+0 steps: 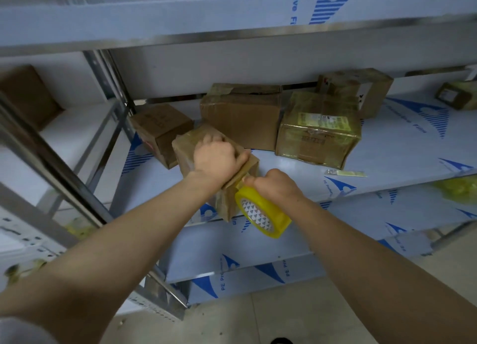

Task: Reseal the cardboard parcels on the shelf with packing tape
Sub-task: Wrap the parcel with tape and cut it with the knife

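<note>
Left hand (216, 158): grasps the parcel (184, 150) from above, fingers (210, 138) curled over its far side and thumb lying along the top edge.
Right hand (273, 186): clenched round the tape roll (263, 214), thumb tip up against the near corner of the parcel.
Tape roll: yellow, with a white patterned core facing the camera; it touches the near end of the parcel, just below the right hand.
Parcel: small, brown and wrapped in glossy tape; it sits tilted at the front edge of the shelf (387, 158), between the two hands.
Shelf: middle level of a metal rack, covered in white film with blue print.
Small box (162, 129): just behind the parcel, to the left, near the rack post.
Big box (240, 116): behind the parcel, its top flap slightly raised.
Taped box (317, 132): touching the right side of the big box, with a yellowish label on top.
Rear box (358, 88): behind the taped box, at the back.
Far box (455, 96): well apart, at the right edge.
Tape strip (346, 173): lying flat in front of the taped box.
Floor (335, 307): pale tiles below the rack.
</note>
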The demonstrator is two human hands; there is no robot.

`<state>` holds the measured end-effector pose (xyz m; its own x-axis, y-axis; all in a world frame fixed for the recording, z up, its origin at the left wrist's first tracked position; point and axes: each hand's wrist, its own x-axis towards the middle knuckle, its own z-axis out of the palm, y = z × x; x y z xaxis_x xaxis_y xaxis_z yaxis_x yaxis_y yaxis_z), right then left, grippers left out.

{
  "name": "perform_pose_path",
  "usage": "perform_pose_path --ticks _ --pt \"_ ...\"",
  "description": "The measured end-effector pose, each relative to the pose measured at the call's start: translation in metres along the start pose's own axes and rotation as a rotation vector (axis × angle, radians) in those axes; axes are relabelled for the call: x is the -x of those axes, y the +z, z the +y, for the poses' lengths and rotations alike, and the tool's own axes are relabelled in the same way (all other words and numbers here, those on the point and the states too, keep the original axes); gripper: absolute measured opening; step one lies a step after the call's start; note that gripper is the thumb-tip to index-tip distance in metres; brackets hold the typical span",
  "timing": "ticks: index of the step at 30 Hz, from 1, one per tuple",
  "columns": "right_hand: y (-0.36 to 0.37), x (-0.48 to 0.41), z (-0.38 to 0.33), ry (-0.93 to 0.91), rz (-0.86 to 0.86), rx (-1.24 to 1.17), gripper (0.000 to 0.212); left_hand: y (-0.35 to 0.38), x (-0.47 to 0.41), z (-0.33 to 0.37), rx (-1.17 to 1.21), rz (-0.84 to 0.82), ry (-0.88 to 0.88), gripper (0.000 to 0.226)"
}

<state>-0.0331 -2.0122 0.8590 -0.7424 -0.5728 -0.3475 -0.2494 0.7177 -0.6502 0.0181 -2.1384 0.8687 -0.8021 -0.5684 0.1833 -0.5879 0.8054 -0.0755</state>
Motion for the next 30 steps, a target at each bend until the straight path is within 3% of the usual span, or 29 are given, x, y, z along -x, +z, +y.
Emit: perform_pose_path --ticks 4,6,8,10,15,20,24,26,30 --pt "0.006 -0.002 -0.003 -0.004 0.011 -0.004 0.054 0.001 0.015 -0.015 0.195 -0.174 0.158 0.08" --pt "0.009 -0.002 -0.004 -0.005 0.004 -0.045 0.059 0.003 0.021 -0.034 0.389 -0.166 0.248 0.09" --pt "0.009 -0.003 -0.002 0.009 -0.015 -0.13 0.067 0.013 0.034 -0.044 0.465 0.025 0.402 0.079" --pt "0.007 -0.002 0.001 0.05 -0.065 -0.267 0.066 0.034 0.044 -0.05 0.383 0.242 0.478 0.062" --pt "-0.009 0.014 0.002 0.061 -0.215 -0.516 0.054 0.039 0.049 -0.045 0.369 0.31 0.44 0.064" --pt "-0.061 0.036 -0.019 -0.178 -0.306 -0.783 0.019 -0.022 0.04 -0.04 0.694 0.295 0.242 0.042" --pt "-0.097 0.061 -0.054 -0.418 -0.346 -0.991 0.017 -0.064 0.024 -0.045 1.185 0.137 -0.036 0.027" --pt "-0.101 0.067 -0.071 -0.48 -0.323 -0.982 0.014 -0.068 0.015 -0.048 1.391 0.07 -0.161 0.027" --pt "-0.079 0.061 -0.085 -0.442 -0.202 -0.877 0.024 -0.047 0.01 -0.056 1.468 -0.007 -0.36 0.032"
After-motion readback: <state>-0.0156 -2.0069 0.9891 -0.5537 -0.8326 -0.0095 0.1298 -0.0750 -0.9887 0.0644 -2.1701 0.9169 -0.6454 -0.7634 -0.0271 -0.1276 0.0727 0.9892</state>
